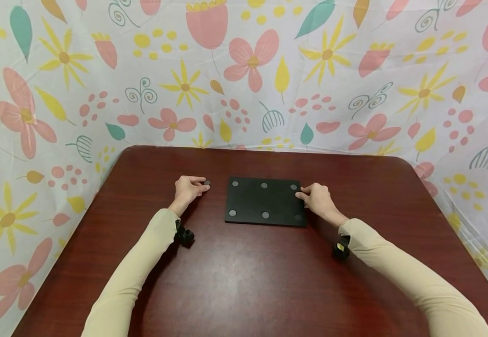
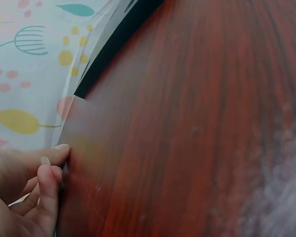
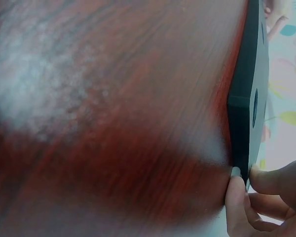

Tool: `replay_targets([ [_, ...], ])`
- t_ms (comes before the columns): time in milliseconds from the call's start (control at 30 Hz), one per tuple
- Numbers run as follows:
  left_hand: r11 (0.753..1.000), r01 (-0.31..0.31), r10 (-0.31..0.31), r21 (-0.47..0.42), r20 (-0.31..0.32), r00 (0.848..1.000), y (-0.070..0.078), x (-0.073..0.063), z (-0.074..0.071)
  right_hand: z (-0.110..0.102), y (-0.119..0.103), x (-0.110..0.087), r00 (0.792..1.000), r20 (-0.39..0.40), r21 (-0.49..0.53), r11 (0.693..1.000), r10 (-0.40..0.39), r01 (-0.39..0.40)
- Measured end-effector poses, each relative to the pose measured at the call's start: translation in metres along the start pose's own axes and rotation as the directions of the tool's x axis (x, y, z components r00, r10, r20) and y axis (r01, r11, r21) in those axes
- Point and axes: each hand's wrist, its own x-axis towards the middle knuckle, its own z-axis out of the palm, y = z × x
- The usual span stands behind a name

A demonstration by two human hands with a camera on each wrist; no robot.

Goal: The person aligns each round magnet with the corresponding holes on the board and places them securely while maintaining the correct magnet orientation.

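Observation:
A black rectangular board lies flat on the table, with round spots in two rows. Most hold grey discs, such as the one at the near middle; the near right spot looks like a dark, bare recess. My right hand pinches the board's right edge between thumb and fingers; the right wrist view shows the board's thick side. Left of the board, my left hand pinches a small dark grey disc at its fingertips. In the left wrist view the left hand hides the disc.
The dark red-brown wooden table has rounded far corners and a glossy patch near me. A white flowered cloth hangs close behind its far edge and along the sides. A small black device is strapped to each wrist.

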Motion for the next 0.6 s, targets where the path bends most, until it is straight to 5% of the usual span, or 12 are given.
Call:
replay_targets([
  [300, 0.998, -0.056, 0.057, 0.034, -0.041, 0.997, -0.0009, -0.0017, 0.0057, -0.0027, -0.0018, -0.0004, 1.000, 0.012, 0.003, 1.000, -0.010, 0.010],
  [600, 0.986, -0.120, 0.121, 0.114, -0.007, 0.993, 0.0005, -0.0049, 0.0066, -0.0011, -0.0013, -0.0015, 1.000, 0.004, -0.004, 1.000, -0.009, 0.009],
])
